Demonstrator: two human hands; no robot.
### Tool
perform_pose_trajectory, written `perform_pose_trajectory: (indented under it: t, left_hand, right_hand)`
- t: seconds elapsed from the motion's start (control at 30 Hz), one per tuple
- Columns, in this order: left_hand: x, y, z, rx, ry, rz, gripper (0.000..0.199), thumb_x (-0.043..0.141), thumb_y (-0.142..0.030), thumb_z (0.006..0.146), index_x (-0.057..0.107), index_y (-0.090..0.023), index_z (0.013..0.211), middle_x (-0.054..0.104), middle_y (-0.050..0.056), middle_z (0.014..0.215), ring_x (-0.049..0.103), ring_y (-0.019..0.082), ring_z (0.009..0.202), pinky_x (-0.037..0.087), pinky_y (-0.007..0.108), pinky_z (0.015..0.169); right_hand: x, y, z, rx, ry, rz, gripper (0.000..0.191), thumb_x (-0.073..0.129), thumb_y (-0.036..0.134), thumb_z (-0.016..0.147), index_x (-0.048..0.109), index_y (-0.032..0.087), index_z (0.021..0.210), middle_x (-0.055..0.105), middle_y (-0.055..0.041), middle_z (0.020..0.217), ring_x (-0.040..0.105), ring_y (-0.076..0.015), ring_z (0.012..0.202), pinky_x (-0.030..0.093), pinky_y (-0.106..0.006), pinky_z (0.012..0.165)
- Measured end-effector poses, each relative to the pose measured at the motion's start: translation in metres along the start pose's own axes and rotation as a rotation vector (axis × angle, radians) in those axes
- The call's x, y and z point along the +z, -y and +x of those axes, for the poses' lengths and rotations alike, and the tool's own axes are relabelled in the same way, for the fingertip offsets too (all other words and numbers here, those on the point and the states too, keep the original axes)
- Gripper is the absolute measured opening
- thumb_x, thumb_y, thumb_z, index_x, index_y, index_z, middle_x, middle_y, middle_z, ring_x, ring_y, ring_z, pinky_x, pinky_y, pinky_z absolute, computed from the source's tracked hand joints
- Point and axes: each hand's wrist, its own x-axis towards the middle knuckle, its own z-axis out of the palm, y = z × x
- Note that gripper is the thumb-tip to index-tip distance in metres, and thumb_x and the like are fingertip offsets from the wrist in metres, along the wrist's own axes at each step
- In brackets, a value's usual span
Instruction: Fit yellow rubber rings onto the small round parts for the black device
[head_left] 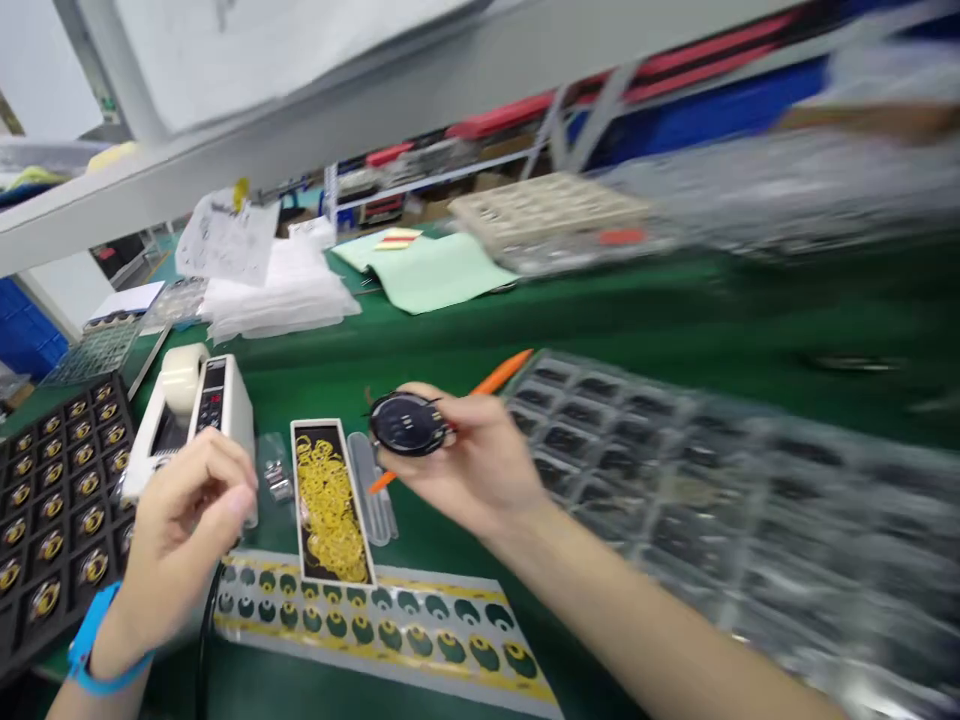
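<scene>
My right hand [480, 450] is closed on a round black electronic watch part [409, 423], its dark face turned toward me. A slim orange tool [504, 372] passes through the same hand, its ends showing on either side. My left hand [191, 520], with a blue wristband [101, 645], is curled, thumb and index fingertips together. Whatever may be between them is too small to see. Just behind it stands a white tape dispenser [236, 400]. Between the hands lies an open white box [298, 500] of small yellow pieces [326, 505].
A black tray [67, 490] of ringed round parts lies left. Clear compartment trays [652, 470], blurred, fill the right. A sticker sheet [405, 640] lies in front. Small metal pieces [277, 482] are beside the box. Green paper [435, 270] and white sheets [277, 290] lie behind, under a shelf [315, 130].
</scene>
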Motion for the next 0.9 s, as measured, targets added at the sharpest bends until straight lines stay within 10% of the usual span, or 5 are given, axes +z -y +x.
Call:
perform_pose_trajectory:
  t: [0.27,0.9]
  left_hand:
    - [0.052,-0.004,0.025,0.022,0.219,-0.254,0.037,0.056,-0.039,0.097,0.055,-0.018,0.067,0.045,-0.001,0.063,0.040,0.012,0.059,0.029,0.026,0.053]
    - [0.059,0.004,0.024,-0.107,0.230,-0.327,0.028,0.059,-0.028,0.090,0.059,-0.017,0.064,0.042,-0.002,0.060,0.036,0.011,0.057,0.027,0.024,0.052]
  right_hand:
    - [0.001,-0.003,-0.001,-0.059,0.200,-0.008,0.042,0.067,0.036,0.068,0.031,0.018,0.056,0.030,0.0064,0.050,0.023,-0.0061,0.044,0.023,-0.016,0.041]
    - [-0.007,-0.011,-0.008,-0.003,0.308,-0.055,0.042,0.067,0.034,0.064,0.032,0.018,0.047,0.036,0.0035,0.046,0.028,-0.0078,0.041,0.019,-0.021,0.039]
